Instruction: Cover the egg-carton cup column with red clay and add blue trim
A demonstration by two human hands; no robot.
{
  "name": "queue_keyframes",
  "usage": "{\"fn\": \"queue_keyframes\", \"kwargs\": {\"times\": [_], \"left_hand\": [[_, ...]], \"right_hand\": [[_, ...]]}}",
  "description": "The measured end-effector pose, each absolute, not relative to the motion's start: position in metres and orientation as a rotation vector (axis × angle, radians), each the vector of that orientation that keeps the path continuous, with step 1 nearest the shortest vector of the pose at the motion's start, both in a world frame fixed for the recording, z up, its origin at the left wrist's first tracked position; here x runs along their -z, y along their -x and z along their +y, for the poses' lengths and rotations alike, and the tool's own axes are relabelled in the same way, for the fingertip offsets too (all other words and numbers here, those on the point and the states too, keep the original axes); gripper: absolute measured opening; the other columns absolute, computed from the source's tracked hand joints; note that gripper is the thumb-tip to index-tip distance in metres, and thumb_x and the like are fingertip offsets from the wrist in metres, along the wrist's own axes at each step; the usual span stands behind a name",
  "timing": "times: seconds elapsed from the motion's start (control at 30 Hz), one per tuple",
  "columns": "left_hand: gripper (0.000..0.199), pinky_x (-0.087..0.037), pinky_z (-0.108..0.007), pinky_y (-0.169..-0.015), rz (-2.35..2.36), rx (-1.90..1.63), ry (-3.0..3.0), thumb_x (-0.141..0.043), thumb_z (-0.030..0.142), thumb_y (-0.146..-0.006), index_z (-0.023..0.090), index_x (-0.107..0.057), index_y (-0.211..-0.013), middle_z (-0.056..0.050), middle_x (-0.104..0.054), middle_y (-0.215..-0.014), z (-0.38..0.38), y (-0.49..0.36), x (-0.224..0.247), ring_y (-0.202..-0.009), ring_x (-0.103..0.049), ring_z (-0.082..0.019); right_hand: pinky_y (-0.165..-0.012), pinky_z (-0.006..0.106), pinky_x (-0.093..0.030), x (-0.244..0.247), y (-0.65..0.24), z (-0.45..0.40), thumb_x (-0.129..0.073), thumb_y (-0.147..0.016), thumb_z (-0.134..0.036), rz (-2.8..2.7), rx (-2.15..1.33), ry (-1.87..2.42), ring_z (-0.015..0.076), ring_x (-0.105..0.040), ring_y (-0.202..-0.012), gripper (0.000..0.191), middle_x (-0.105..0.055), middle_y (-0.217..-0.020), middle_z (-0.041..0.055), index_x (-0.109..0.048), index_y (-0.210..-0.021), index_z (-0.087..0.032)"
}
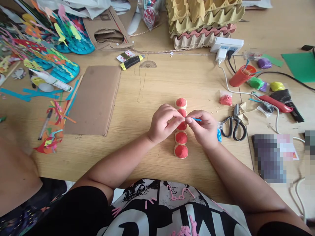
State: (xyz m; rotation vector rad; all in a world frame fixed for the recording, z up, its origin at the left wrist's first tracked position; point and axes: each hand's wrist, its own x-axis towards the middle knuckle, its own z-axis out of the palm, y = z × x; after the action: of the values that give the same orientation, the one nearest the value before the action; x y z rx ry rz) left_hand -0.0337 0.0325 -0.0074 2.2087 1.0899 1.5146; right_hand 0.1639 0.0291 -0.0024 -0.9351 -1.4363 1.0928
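Several egg-carton cups with red domed tops, perhaps modelling clay, form a line on the table, running away from me. Over the middle of that line, my left hand and my right hand meet at the fingertips, both pinched. A thin blue stick pokes out of my right hand's grip. Whatever sits between my left thumb and forefinger is too small to make out. Closest to my right hand are a small packet of blue clay and black-handled scissors.
Left lies a brown cardboard sheet, beside paper scraps and a glue bottle. Egg trays and a power strip stand at the back. Right are a red cup, clay packets and cables. Another person's arm is at left.
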Motion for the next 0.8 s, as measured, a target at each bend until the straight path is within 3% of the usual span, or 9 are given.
{"fn": "queue_keyframes", "kwargs": {"times": [0.17,0.3,0.43,0.63,0.8], "left_hand": [[0.052,-0.057,-0.038,-0.083,1.222,-1.378,-2.101,-0.045,0.063,-0.122,0.025,-0.073,-0.099,-0.004,-0.081,-0.089,0.031,0.032,0.008,-0.083,-0.070,-0.020],[0.052,-0.045,-0.036,-0.065,1.574,-0.900,-1.996,-0.037,0.065,-0.121,0.025,-0.067,-0.106,-0.003,-0.076,-0.080,0.027,0.031,0.004,-0.075,-0.072,-0.022],[0.043,-0.043,-0.038,-0.067,1.732,-0.530,-2.005,-0.040,0.061,-0.119,0.027,-0.065,-0.114,-0.005,-0.080,-0.086,0.022,0.028,-0.006,-0.081,-0.077,-0.028],[0.043,-0.044,-0.041,-0.071,1.729,-0.543,-1.874,-0.031,0.058,-0.121,0.027,-0.058,-0.107,-0.006,-0.080,-0.087,0.021,0.025,-0.012,-0.083,-0.077,-0.030],[0.038,-0.047,-0.037,-0.076,1.587,-0.748,-1.588,-0.042,0.056,-0.120,0.028,-0.051,-0.096,-0.003,-0.078,-0.086,0.022,0.023,-0.009,-0.079,-0.070,-0.023]], "right_hand": [[-0.064,0.032,-0.057,0.006,-0.163,0.034,-0.087,-0.093,-0.081,-1.304,-1.097,1.022,0.0160,-0.064,-0.064,0.058,-0.073,-0.073,-0.0002,-0.069,-0.084,-0.027],[-0.058,0.030,-0.049,0.008,-0.161,0.040,-0.085,-0.093,-0.084,-1.165,-1.108,1.088,0.0135,-0.055,-0.057,0.062,-0.065,-0.066,-0.0039,-0.062,-0.083,-0.027],[-0.052,0.029,-0.039,0.007,-0.157,0.040,-0.087,-0.089,-0.087,-1.065,-1.205,1.115,0.0127,-0.047,-0.052,0.067,-0.056,-0.058,-0.0068,-0.056,-0.081,-0.028],[-0.059,0.030,-0.046,0.009,-0.151,0.036,-0.088,-0.091,-0.082,-0.926,-1.270,1.132,0.0138,-0.052,-0.062,0.063,-0.061,-0.068,-0.0054,-0.058,-0.081,-0.028],[-0.070,0.031,-0.053,0.016,-0.146,0.034,-0.094,-0.089,-0.075,-0.752,-1.252,1.069,0.0156,-0.059,-0.072,0.055,-0.066,-0.078,-0.0045,-0.063,-0.085,-0.029]]}}
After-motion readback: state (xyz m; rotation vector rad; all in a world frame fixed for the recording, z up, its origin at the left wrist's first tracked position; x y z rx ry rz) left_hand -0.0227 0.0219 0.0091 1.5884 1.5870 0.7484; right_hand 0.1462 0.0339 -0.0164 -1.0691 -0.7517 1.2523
